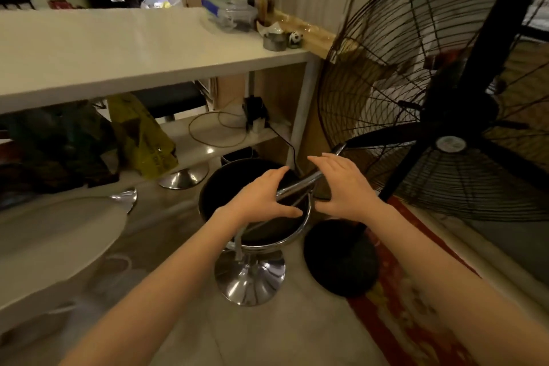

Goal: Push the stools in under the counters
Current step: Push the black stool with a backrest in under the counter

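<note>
A black bar stool [225,187] with a chrome back rail and a chrome trumpet base [249,276] stands on the floor just in front of the white counter [124,47]. My left hand [261,199] and my right hand [344,184] hover at the stool's chrome rail with fingers spread and straight; whether they touch it is unclear. Neither hand grips anything. Two more chrome stool bases [182,178] [126,197] sit under the counter to the left. Another white counter surface [50,241] lies at the lower left.
A large black floor fan [439,116] stands close on the right, its round base [341,258] beside the stool on a red patterned rug [416,306]. Bags, a yellow sack [142,137] and cables fill the shelf under the counter. Containers sit at the counter's right end.
</note>
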{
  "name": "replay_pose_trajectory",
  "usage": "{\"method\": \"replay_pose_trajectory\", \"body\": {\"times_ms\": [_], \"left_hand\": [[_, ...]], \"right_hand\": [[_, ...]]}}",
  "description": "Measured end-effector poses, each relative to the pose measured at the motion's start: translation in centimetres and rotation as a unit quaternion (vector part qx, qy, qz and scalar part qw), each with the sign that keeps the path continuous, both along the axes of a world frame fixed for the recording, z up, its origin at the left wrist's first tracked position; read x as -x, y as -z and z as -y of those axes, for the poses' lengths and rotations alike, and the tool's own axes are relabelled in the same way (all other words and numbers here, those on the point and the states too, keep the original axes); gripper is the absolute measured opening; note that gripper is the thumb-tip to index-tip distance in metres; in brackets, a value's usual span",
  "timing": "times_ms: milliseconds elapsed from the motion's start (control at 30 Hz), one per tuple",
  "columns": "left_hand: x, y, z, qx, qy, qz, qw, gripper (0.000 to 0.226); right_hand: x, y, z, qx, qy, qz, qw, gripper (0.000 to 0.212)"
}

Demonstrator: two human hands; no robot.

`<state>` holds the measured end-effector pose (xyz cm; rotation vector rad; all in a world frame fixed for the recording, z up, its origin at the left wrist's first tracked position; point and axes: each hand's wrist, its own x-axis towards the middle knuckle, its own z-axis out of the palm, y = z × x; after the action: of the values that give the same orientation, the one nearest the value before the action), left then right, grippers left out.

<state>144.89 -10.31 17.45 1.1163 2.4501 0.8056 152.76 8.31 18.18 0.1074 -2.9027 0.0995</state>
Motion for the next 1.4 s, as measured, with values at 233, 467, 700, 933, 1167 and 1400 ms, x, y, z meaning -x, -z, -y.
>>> {"method": "replay_pose_trajectory", "body": {"times_ms": [233,467,700,933,1167,1400], "left_hand": [[0.9,1.5,-5.0,0.056,-0.022,-0.008,0.998,0.095],[2.9,4.1,-7.9,0.128,-0.042,-0.016,0.991,0.088],[3.0,5.6,-8.4,0.172,-0.076,-0.1,0.977,0.072],[2.3,5.6,-9.4,0.258,-0.16,-0.167,0.938,0.05],[1.0,5.7,-10.0,0.322,-0.244,-0.198,0.893,0.034],[1.4,5.5,-10.0,0.326,-0.247,-0.211,0.888,0.026]], "right_hand": [[1.8,2.0,-5.3,-0.015,-0.001,0.029,0.999,0.093],[5.9,3.5,-8.5,-0.034,-0.045,0.08,0.995,0.083],[9.0,5.5,-11.3,-0.04,-0.103,0.113,0.987,0.059],[10.7,6.3,-12.9,-0.063,-0.214,0.093,0.97,0.04],[11.6,7.2,-12.8,-0.105,-0.247,0.044,0.962,0.033],[12.5,8.2,-12.9,-0.111,-0.236,0.007,0.965,0.042]]}}
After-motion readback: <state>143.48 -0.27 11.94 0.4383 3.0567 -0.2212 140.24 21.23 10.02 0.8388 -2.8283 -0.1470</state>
